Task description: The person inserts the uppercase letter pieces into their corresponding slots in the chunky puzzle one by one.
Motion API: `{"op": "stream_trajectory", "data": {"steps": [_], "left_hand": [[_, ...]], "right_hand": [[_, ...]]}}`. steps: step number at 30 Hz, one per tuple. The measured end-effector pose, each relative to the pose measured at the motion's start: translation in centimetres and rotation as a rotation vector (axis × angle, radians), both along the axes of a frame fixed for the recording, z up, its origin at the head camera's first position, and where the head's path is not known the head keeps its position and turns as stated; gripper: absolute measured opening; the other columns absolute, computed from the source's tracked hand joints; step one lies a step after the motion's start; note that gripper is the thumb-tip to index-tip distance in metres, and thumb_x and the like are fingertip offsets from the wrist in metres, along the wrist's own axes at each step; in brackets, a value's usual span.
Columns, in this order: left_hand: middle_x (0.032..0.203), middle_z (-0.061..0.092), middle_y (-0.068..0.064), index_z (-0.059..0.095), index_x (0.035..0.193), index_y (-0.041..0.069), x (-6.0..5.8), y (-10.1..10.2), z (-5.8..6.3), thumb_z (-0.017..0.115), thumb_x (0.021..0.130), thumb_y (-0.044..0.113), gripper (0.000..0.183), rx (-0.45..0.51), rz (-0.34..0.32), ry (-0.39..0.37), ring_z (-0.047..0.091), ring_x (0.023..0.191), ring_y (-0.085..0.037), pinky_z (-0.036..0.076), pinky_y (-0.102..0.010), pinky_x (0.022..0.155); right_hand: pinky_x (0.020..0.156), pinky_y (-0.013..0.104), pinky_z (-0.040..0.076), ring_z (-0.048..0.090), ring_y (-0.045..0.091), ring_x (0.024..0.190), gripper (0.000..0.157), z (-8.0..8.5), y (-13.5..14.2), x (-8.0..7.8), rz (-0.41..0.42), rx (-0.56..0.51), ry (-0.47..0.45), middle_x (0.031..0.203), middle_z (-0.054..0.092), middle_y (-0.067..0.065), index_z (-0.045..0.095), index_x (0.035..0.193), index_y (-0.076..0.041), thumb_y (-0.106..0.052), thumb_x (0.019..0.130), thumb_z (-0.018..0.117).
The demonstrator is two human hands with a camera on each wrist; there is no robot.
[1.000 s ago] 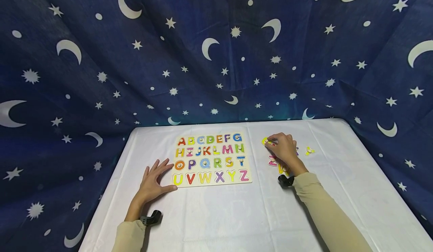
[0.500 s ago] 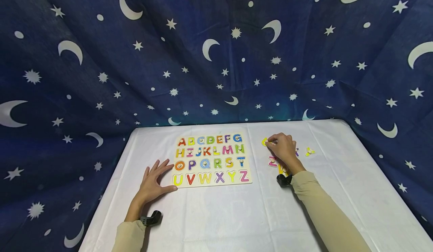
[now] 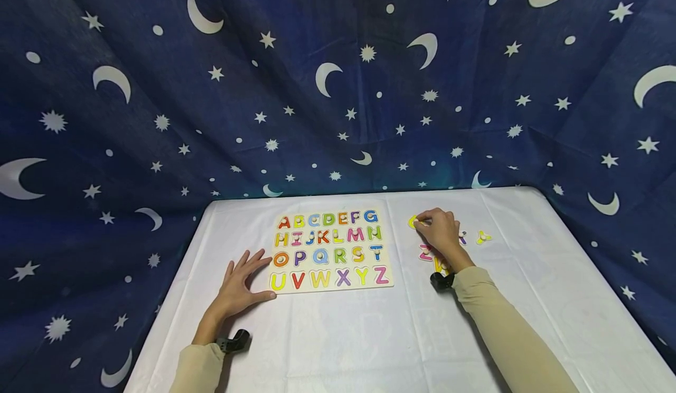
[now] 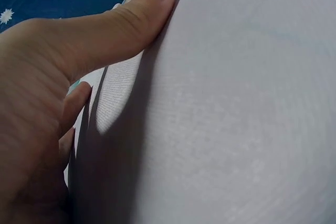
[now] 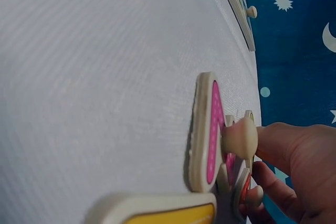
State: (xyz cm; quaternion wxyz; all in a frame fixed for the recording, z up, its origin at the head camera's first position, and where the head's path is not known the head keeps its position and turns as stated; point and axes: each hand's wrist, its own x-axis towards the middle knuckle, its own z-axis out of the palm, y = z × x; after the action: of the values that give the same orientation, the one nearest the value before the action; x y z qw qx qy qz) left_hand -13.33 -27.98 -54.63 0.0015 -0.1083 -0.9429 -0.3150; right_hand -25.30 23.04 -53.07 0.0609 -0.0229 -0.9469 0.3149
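Observation:
A wooden alphabet board [image 3: 333, 266] lies on the table, with knobbed letters in its upper rows and no knobs visible in the bottom row. My left hand [image 3: 237, 287] rests at its left edge with fingers spread; the thumb [image 4: 121, 30] lies against the board's near corner. To the board's right, my right hand [image 3: 442, 231] pinches a yellow letter piece [image 3: 412, 222], partly covered by the fingertips. Beneath that hand lie a pink Z [image 3: 425, 253] and a yellow W [image 3: 441, 265]. The right wrist view shows a reddish piece [image 5: 242, 196] close to the fingers.
A purple X [image 3: 463, 238], partly hidden by the right hand, and a yellow Y [image 3: 483, 237] lie further right. White cloth [image 3: 338, 340] covers the table. Behind its far edge hangs a dark blue curtain [image 3: 338, 123] with moons and stars.
My right hand has shifted very slightly left and covers more of the yellow piece, while a little more of the purple X shows. The left hand stays at the board.

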Motion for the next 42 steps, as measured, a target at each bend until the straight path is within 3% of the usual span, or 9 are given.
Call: {"op": "stream_trajectory", "data": {"steps": [12,21,34,42], "left_hand": [[0.163,0.039,-0.011,0.060,0.145,0.017,-0.2,0.0,-0.2,0.096,0.066,0.044,0.091,0.012,-0.014,-0.016,0.015,0.155,-0.045,-0.004,-0.068,0.121],[0.163,0.040,-0.011,0.060,0.144,0.017,-0.1,-0.1,-0.3,0.095,0.067,0.044,0.090,-0.001,-0.002,-0.013,0.016,0.155,-0.044,-0.003,-0.068,0.122],[0.163,0.039,-0.010,0.060,0.145,0.016,0.0,0.0,-0.2,0.095,0.067,0.046,0.091,-0.005,0.010,-0.014,0.015,0.155,-0.043,-0.004,-0.067,0.122],[0.164,0.038,-0.011,0.060,0.145,0.016,-0.1,0.0,0.0,0.095,0.067,0.045,0.091,0.005,0.009,-0.019,0.013,0.155,-0.044,-0.004,-0.067,0.122]], "right_hand": [[0.094,0.057,0.035,0.053,0.039,0.112,0.023,0.2,0.1,0.0,-0.003,-0.010,-0.025,0.119,0.069,0.020,0.078,0.109,-0.003,-0.020,0.092,0.076],[0.095,0.061,0.039,0.059,0.040,0.105,0.020,1.7,-0.7,0.2,0.092,-0.133,0.118,0.116,0.072,0.020,0.080,0.103,-0.004,-0.016,0.089,0.079],[0.092,0.049,0.045,0.058,0.033,0.109,0.017,3.9,-7.4,1.3,0.265,-0.280,0.168,0.113,0.074,0.011,0.081,0.103,-0.006,-0.011,0.087,0.082],[0.096,0.049,0.043,0.057,0.026,0.103,0.013,4.3,-12.3,1.9,0.383,-0.240,0.181,0.110,0.074,0.004,0.082,0.099,-0.012,-0.014,0.086,0.083]]}}
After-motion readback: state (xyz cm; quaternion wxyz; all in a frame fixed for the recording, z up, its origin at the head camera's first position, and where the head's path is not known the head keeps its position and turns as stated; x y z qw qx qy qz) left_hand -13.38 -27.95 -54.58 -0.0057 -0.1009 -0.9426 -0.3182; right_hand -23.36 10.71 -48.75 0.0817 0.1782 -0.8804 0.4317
